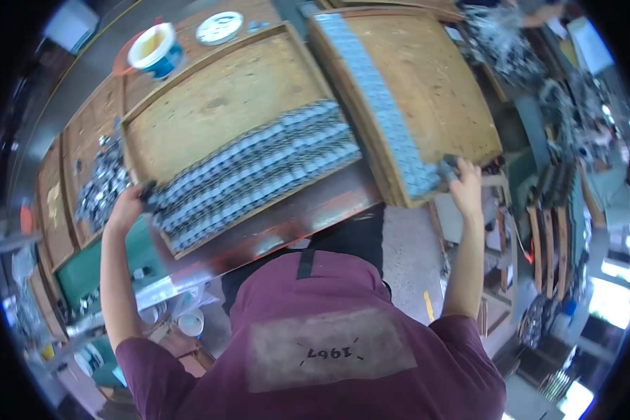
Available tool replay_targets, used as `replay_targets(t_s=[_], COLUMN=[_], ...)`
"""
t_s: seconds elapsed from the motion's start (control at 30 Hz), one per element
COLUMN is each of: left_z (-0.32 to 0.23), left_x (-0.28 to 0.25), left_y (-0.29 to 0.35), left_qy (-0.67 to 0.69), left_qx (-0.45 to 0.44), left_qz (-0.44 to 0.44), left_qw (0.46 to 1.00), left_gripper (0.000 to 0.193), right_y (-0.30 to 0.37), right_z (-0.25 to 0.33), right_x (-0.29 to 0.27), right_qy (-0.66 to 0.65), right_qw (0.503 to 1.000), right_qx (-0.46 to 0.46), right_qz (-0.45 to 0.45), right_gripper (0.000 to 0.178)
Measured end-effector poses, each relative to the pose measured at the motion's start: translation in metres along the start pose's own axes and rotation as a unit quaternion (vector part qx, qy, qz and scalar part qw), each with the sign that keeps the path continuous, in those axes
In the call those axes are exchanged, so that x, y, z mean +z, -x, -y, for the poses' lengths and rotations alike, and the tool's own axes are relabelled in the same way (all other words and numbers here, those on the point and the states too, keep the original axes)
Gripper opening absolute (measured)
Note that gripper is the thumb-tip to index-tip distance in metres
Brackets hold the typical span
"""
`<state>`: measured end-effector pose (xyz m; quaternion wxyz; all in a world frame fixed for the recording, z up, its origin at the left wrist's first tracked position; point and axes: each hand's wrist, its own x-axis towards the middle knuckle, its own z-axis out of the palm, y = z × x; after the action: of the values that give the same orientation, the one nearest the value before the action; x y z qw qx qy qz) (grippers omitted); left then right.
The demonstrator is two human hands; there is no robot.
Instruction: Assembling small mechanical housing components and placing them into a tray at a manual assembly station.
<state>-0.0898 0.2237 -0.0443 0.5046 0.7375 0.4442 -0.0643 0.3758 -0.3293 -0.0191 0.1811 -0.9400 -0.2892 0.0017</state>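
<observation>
My left hand (pixel 127 208), with dark fingertip covers, is closed at the left edge of a wooden tray (pixel 220 101). Anything in its fingers is hidden. Beside it, several tight rows of small grey-blue metal parts (pixel 259 171) fill the tray's near half. To the right, my right hand (pixel 467 185) pinches at the near end of a single strip of similar parts (pixel 381 98), along the left side of a second wooden tray (pixel 437 84). Grey covers sit on those fingertips too; blur hides what they hold.
A heap of loose metal parts (pixel 107 178) lies left of the first tray. Behind it stand a white-and-blue bucket (pixel 155 52) and a round white lid (pixel 219 28). A green surface (pixel 108 262) is at near left. Wooden racks (pixel 549 241) stand at right; another person's arm (pixel 542 14) shows far right.
</observation>
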Motion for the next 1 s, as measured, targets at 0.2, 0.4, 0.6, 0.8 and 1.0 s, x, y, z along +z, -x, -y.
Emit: replay_targets(t_s=[0.2, 0.4, 0.6, 0.8, 1.0], left_z=[-0.039, 0.016, 0.077, 0.145, 0.062], left_x=[0.018, 0.014, 0.03, 0.057, 0.082], left_y=[0.023, 0.086, 0.139, 0.133, 0.135], left_qy=[-0.192, -0.098, -0.318, -0.112, 0.293], left_qx=[0.109, 0.075, -0.257, -0.267, -0.016], left_qz=[-0.021, -0.321, -0.357, -0.396, -0.366], left_qw=[0.975, 0.939, 0.84, 0.872, 0.883], left_gripper=[0.042, 0.028, 0.027, 0.033, 0.034], right_y=[0.003, -0.016, -0.017, -0.03, 0.002], right_z=[-0.029, -0.031, -0.065, 0.032, 0.141], right_x=[0.012, 0.015, 0.027, 0.024, 0.042], right_qy=[0.031, -0.11, -0.364, -0.668, -0.606], right_qw=[0.996, 0.98, 0.926, 0.738, 0.788], right_qx=[0.005, 0.043, 0.092, 0.09, 0.024], right_qz=[0.084, 0.16, -0.039, 0.025, 0.105], right_gripper=[0.031, 0.034, 0.023, 0.032, 0.029])
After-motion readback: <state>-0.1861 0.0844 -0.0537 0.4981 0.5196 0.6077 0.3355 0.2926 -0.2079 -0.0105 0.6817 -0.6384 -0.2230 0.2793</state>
